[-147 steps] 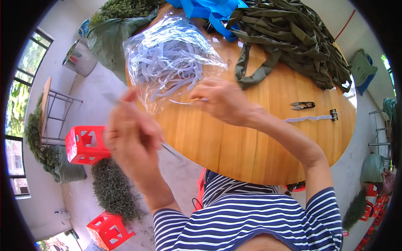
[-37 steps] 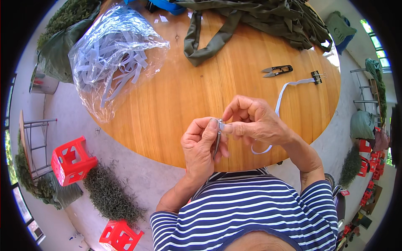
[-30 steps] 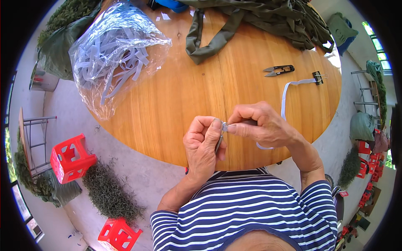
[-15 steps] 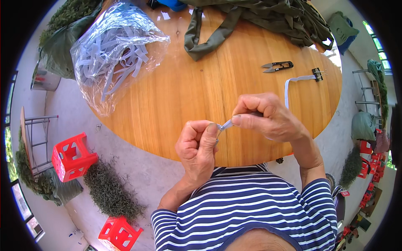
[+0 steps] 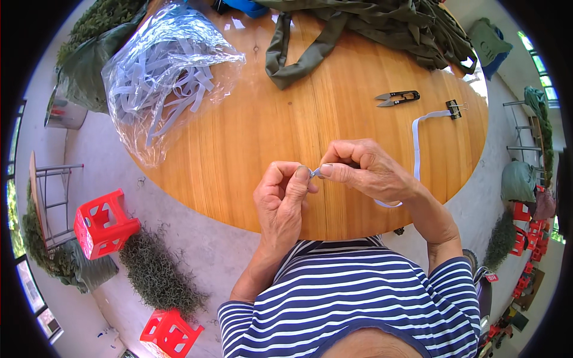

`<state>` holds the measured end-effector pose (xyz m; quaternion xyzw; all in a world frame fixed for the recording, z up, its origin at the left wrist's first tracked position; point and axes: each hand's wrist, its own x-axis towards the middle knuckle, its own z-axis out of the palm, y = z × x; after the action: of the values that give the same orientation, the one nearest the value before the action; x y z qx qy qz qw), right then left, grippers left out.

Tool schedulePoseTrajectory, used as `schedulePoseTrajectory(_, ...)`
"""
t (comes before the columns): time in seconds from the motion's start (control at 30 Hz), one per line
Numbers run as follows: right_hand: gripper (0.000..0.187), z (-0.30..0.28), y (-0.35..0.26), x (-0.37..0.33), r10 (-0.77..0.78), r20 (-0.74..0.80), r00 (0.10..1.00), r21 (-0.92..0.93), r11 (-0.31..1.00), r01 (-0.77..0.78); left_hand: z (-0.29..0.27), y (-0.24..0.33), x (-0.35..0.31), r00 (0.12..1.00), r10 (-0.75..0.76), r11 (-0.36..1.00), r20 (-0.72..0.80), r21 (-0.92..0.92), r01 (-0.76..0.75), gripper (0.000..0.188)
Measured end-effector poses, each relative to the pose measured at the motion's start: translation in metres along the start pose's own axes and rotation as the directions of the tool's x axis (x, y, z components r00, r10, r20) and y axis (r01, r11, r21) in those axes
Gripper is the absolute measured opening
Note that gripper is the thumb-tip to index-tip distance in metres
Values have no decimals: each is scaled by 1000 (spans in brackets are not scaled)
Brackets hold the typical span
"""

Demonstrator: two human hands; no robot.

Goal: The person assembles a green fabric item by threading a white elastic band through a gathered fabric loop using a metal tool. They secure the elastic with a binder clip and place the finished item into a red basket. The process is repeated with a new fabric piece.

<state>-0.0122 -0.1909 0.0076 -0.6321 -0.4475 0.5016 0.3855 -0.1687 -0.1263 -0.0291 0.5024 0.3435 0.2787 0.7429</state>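
Note:
My left hand [image 5: 280, 194] is closed in a pinch over the near part of the table, thumb against fingers, on a small silvery piece too tiny to name for certain. Thumb and forefinger of my right hand [image 5: 373, 170] grip the end of a narrow white elastic strip [image 5: 416, 140], which meets that silvery piece between the two hands. The strip passes under my right hand and runs up to a black binder clip [image 5: 453, 109] on the table's right side. Thread snips [image 5: 397, 98] with black handles lie left of the clip.
On the round wooden table [image 5: 250, 149], a clear plastic bag [image 5: 167, 77] of white strips lies left. Dark green fabric [image 5: 394, 30] with a strap loop is heaped at the far edge. Red stools [image 5: 104, 224] and a dark bushy bundle [image 5: 158, 271] stand on the floor at left.
My right hand has moved slightly left, closer to my left hand, which has risen a little. More of the elastic strip shows, with a loop below the right wrist.

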Motion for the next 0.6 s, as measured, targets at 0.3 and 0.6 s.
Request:
schedulePoseTrajectory(0.3, 23, -2, -5, 2, 78, 27, 997, 84, 993, -80, -11, 5, 11, 973, -195, 946, 127, -238, 221, 19)
schedulePoseTrajectory(0.6, 19, -35, 3, 26, -417, -202, 886, -645, 738, 200, -18, 15, 15, 917, -230, 972, 326, 130, 197, 20)
